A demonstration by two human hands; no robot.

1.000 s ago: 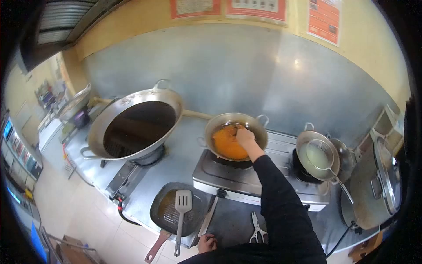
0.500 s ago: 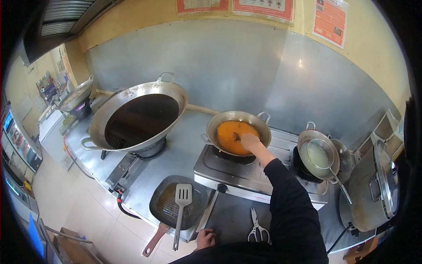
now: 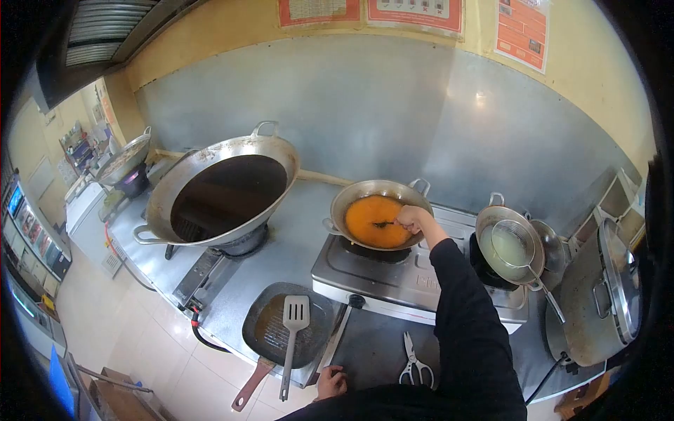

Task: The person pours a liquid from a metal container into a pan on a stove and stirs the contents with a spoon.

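So the biggest thing here is the steel table, with a gas stove on it that I'll measure everything from. Left of the stove sits a huge wok with dark liquid in it, and there's a big lidded pot off to the stove's right.

The small wok is on the stove's left burner, holding the orange liquid. A second ago there was a dark patch along the back edge of the orange stuff; now it looks pretty even, with just a darker ring around it. I'd take that as mixing going okay.

In front of the stove, towards its left, is a square pan with a slotted spatula lying across it.

The right hand is over the right side of the small wok. Half a second back it was more over the middle, so it's drifted right. The left hand rests by the table edge in front of the stove, fingers curled; can't tell if that grip has anything in it. Scissors lie near it.

Smallest bit: a dark utensil, pinched in the right hand's grip, its end in the orange liquid. Mostly hidden, so no idea what kind.
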